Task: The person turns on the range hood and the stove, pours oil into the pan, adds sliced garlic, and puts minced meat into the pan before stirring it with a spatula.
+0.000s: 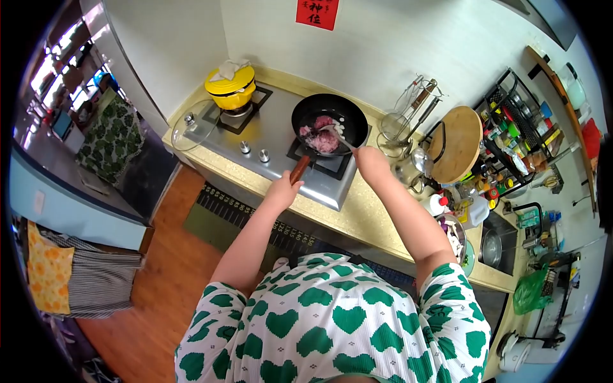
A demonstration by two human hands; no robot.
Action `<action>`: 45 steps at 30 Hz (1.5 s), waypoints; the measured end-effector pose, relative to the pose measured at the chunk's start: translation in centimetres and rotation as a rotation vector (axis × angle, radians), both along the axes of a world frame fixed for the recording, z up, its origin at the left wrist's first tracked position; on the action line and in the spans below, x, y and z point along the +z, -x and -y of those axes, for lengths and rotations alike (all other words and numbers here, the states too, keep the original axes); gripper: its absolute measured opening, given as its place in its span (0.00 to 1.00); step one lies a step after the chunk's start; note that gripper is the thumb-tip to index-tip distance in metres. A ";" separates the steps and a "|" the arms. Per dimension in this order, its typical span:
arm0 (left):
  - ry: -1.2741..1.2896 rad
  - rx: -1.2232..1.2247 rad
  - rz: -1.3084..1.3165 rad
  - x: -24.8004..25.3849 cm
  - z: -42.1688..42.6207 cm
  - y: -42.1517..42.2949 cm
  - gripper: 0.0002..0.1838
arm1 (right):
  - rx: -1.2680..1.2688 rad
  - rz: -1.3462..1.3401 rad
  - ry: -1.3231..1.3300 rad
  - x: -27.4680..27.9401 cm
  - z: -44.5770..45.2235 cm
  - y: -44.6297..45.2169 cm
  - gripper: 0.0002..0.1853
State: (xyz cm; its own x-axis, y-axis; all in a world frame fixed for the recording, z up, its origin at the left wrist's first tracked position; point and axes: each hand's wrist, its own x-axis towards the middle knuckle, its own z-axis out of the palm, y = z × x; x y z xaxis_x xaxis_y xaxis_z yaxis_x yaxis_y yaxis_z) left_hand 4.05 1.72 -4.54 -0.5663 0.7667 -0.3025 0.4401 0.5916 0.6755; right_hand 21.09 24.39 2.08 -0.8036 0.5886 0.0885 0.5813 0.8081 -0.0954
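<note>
A black wok (352, 110) sits on the right burner of the steel gas stove (290, 173). My left hand (281, 191) is closed round its brown wooden handle (300, 171). Inside lies pinkish raw meat (324, 142) in a loose heap, with a few pale pieces beside it. My right hand (370, 161) grips a metal spatula (341, 136) by its handle; the far end reaches into the wok and touches the meat. The exact shape of that end is hard to make out.
On the left burner stands a yellow pot (231, 89) with a cloth on its lid. A glass lid (193, 126) lies at the counter's left end. Right of the stove are hanging utensils (408, 115), a round wooden board (457, 145), bottles, a bowl of chopped vegetables (454, 237) and a sink (493, 246).
</note>
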 end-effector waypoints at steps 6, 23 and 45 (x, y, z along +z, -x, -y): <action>-0.009 0.012 0.026 0.5 0.2 -0.3 0.26 | -0.032 -0.098 0.075 4.9 -1.4 -1.4 0.10; -0.003 -0.016 0.019 0.2 0.2 -0.1 0.25 | 0.011 0.005 -0.025 -0.4 -2.8 -0.5 0.08; 0.028 -0.034 0.000 0.0 0.0 0.2 0.26 | -0.034 -0.063 0.162 4.3 -2.2 -2.8 0.11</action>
